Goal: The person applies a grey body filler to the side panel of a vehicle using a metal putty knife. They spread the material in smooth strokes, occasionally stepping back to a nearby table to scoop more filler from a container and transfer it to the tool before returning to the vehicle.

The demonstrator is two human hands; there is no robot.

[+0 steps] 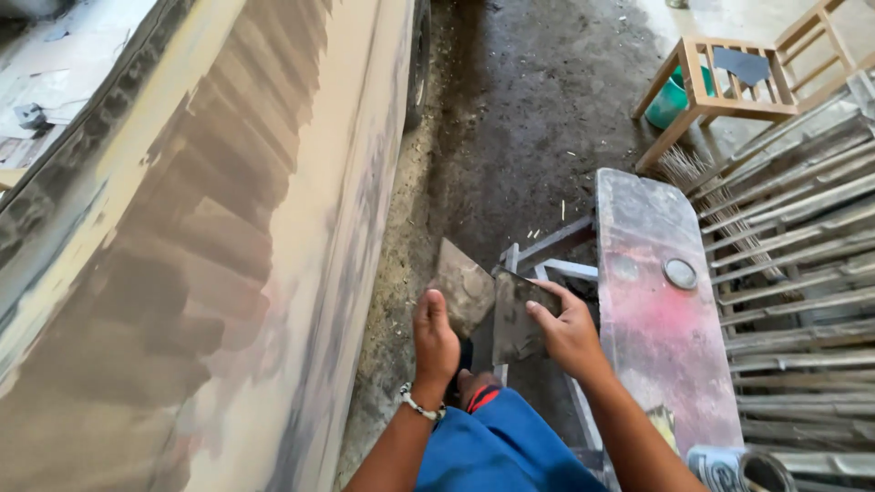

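My left hand [435,339] grips a flat grey putty scraper blade [463,284], smeared with filler, held out in front of me. My right hand [570,335] holds a second dark flat blade [516,319], its edge meeting the first one. Both hands are low in the middle of the view, above my blue-clad knee [497,446]. A bead bracelet sits on my left wrist. A large sanded vehicle body panel [237,255], patched with beige and grey filler, fills the left half.
A worn red-and-grey board [661,310] with a small round lid lies right of my hands. Metal bars [802,255] are stacked at right. A wooden stool [729,82] and green bucket stand far right. Dirty concrete floor [529,118] lies ahead. An open can [743,469] sits bottom right.
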